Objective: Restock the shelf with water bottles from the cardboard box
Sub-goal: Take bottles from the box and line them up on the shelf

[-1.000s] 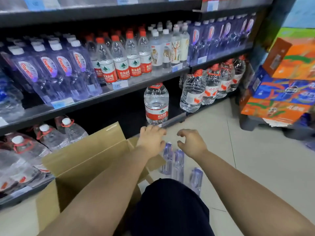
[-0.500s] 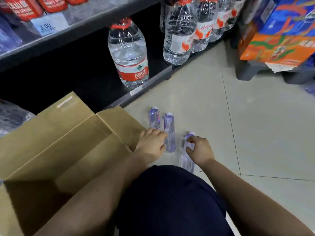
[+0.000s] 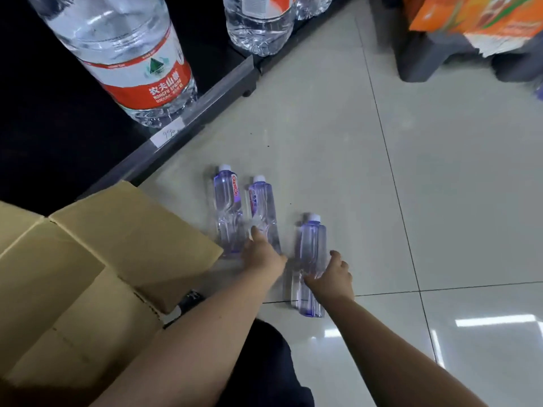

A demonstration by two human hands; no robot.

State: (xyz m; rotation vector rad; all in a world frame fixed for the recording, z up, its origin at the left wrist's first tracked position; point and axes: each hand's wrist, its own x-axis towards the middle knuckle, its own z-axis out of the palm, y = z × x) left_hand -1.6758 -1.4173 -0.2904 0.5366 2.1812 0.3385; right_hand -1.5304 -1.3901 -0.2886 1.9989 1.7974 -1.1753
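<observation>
Three small clear violet-tinted water bottles lie on the floor tiles, caps pointing away from me. My left hand [image 3: 263, 255] rests over the base of the middle bottle [image 3: 261, 207], a finger between it and the left bottle [image 3: 227, 201], gripping it. My right hand [image 3: 332, 273] curls around the lower half of the right bottle [image 3: 311, 245], thumb on its left side. The open cardboard box [image 3: 132, 230] sits at my left, its flap beside the left bottle; its inside is out of sight.
The dark bottom shelf [image 3: 176, 133] runs diagonally behind the bottles, holding a large red-labelled water jug [image 3: 132, 54] and another big jug [image 3: 258, 27]. Orange cartons [image 3: 476, 16] sit on a dark pallet [image 3: 426, 57] at top right. My dark-trousered knee [image 3: 264, 362] is below.
The view has tilted down and closer to the floor. Both hands dropped from above the bottles onto them: left onto the middle bottle, right around the right one.
</observation>
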